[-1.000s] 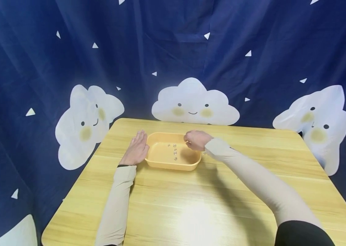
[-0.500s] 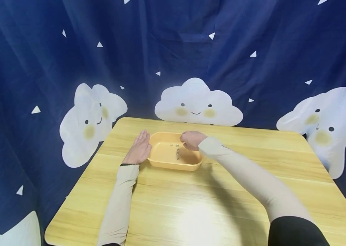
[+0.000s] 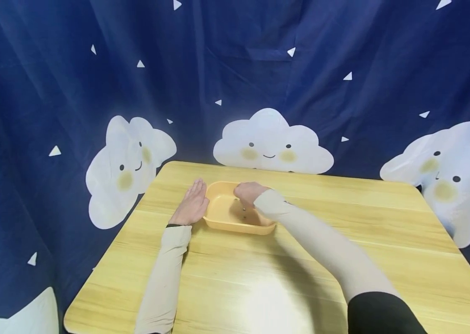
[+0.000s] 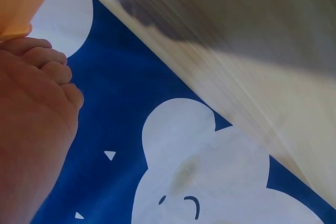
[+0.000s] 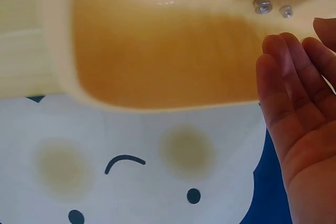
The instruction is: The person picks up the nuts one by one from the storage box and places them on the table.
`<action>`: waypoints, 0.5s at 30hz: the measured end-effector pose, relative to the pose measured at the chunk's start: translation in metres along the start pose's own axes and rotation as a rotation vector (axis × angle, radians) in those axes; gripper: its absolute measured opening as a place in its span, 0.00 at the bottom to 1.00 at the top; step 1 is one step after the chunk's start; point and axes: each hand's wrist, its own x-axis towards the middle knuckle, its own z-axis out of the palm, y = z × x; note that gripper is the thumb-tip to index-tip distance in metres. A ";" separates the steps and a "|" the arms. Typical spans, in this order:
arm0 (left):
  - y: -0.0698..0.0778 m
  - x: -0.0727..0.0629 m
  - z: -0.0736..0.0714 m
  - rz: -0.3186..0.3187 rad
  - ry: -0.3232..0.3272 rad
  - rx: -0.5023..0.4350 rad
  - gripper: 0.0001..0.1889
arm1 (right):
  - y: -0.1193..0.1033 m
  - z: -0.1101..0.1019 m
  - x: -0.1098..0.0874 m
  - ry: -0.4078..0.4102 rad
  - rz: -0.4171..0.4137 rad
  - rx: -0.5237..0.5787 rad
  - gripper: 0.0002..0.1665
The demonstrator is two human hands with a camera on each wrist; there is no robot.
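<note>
A shallow yellow-orange tray (image 3: 239, 228) sits on the wooden table. My left hand (image 3: 191, 204) lies along the tray's left side, fingers extended, touching its edge. Over the tray's far part is my right hand (image 3: 250, 192), which covers some of what lies inside. In the right wrist view, the fingers of that right hand (image 5: 307, 103) are fairly straight, with the thumb apart and nothing visible between them. Several small metal nuts lie on the tray floor just beyond the fingertips, among them a larger nut (image 5: 263, 6) and a smaller nut (image 5: 286, 11).
The wooden table (image 3: 218, 278) stretches out around the tray, with a bright glare patch near its front. Behind it hangs a dark blue curtain (image 3: 251, 60) printed with white clouds. The right sleeve (image 3: 322, 243) crosses above the table's right half.
My right hand has moved left over the tray and now hides some of the nuts. The left hand keeps its place. A nut on the table right of the tray is out of sight.
</note>
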 end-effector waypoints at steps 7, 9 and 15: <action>0.002 0.001 -0.002 0.008 0.019 0.010 0.33 | -0.013 0.007 0.006 0.076 -0.037 -0.233 0.18; 0.003 0.001 -0.001 0.006 0.020 0.006 0.33 | -0.017 0.011 0.013 0.104 -0.059 -0.324 0.14; 0.002 0.000 0.001 0.004 0.026 0.026 0.33 | -0.026 0.021 0.028 0.097 -0.048 -0.406 0.11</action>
